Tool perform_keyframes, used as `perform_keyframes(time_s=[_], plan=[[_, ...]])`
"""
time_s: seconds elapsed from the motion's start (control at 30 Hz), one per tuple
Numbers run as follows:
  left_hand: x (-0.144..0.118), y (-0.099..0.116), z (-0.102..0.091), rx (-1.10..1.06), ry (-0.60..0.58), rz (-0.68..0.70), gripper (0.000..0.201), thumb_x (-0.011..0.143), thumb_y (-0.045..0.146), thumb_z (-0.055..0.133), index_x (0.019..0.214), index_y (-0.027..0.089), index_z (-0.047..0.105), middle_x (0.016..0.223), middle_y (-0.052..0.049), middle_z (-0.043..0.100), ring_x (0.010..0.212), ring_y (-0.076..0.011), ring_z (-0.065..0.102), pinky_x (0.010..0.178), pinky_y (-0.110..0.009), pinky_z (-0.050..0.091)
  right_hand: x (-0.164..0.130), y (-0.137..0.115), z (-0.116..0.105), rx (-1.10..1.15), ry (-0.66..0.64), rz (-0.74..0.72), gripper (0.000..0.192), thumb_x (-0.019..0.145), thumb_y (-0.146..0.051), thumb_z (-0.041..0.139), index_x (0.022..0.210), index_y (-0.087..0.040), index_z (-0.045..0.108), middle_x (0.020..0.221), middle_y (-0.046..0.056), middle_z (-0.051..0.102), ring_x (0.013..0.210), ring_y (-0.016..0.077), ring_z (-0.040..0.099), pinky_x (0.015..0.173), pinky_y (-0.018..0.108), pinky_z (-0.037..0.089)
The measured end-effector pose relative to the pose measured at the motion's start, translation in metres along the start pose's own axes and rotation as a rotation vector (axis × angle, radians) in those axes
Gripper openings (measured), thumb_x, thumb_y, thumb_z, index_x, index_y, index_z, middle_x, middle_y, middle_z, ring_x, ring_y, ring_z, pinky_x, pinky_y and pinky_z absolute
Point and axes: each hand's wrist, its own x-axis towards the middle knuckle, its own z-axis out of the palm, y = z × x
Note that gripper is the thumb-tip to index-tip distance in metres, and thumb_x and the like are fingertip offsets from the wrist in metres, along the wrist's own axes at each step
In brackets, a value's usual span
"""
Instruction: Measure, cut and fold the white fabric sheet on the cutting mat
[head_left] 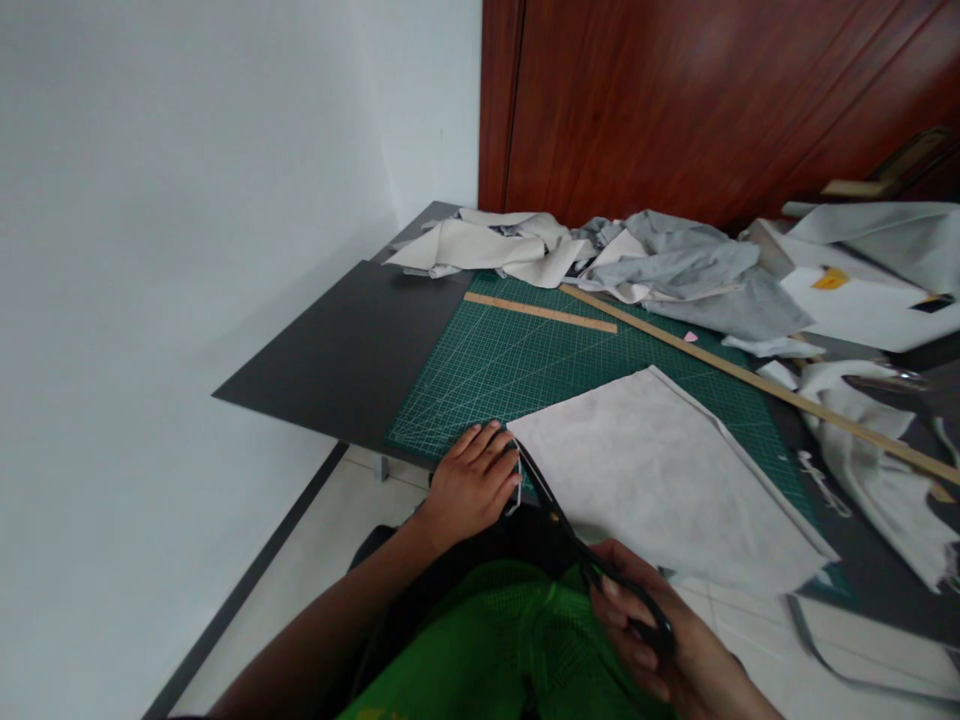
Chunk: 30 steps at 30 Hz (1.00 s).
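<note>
**Near edge of mat: trimming cut under way on grey fabric**

At the near edge of the table, the right hand [660,645] is closed through the handles of black scissors [577,545], fingers curled round the loops. The blades run up and left from that hand to the near left corner of the fabric [660,470]. Whether the blades are parted or closed cannot be told; they read as one dark line.

The left hand [472,485] lies flat, palm down, fingers spread loosely, just beside the blade tips at the fabric's corner. A thin pale strip [517,490] hangs by its fingertips; it looks like a sliver being cut from the edge, though the view is too small there to be sure. The hand presses rather than grips.

The fabric lies flat on the green cutting mat [480,380], its near side overhanging the table edge toward the lap.

Judgement: the step in hand is a cut along the fabric's near left edge, close to its end at the corner. The next move calls for the left hand to keep the corner pinned and clear of the blades while the right closes the scissors along a straight line.

Farther out: a short ruler [540,312] and a long wooden straightedge [750,378] lie on the mat, well apart from the hands. Crumpled fabric scraps [675,265] are heaped at the far side of the table [337,350].
</note>
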Motion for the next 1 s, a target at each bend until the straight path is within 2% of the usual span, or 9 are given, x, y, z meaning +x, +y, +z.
perform_keyframes(time_s=[0.27, 0.7, 1.0], plan=[[-0.0004, -0.0002, 0.0003, 0.006, 0.004, 0.000, 0.027, 0.102, 0.032, 0.055, 0.117, 0.017, 0.072, 0.136, -0.008, 0.069, 0.136, -0.0297, 0.057, 0.120, -0.048, 0.040, 0.0002, -0.0028, -0.0031, -0.043, 0.002, 0.018, 0.058, 0.073, -0.061, 0.084, 0.107, -0.024, 0.055, 0.065, -0.012, 0.041, 0.041, 0.0008, 0.028, 0.031, 0.013, 0.024], [-0.0002, -0.0002, -0.0002, 0.011, 0.010, 0.010, 0.028, 0.102, 0.032, 0.054, 0.116, 0.017, 0.073, 0.135, -0.008, 0.070, 0.135, -0.0296, 0.058, 0.118, -0.048, 0.042, -0.0003, -0.0074, -0.0012, -0.064, 0.042, 0.052, 0.068, 0.065, -0.064, 0.088, 0.109, -0.025, 0.053, 0.062, -0.014, 0.038, 0.040, 0.0007, 0.027, 0.032, 0.013, 0.019], [-0.0007, -0.0012, 0.0000, 0.009, 0.013, 0.012, 0.027, 0.101, 0.031, 0.055, 0.116, 0.017, 0.073, 0.135, -0.009, 0.070, 0.135, -0.0293, 0.058, 0.119, -0.049, 0.041, 0.0010, 0.0005, -0.0074, -0.084, 0.040, 0.015, 0.061, 0.073, -0.059, 0.085, 0.113, -0.025, 0.054, 0.062, -0.014, 0.036, 0.041, 0.0011, 0.026, 0.031, 0.012, 0.019]])
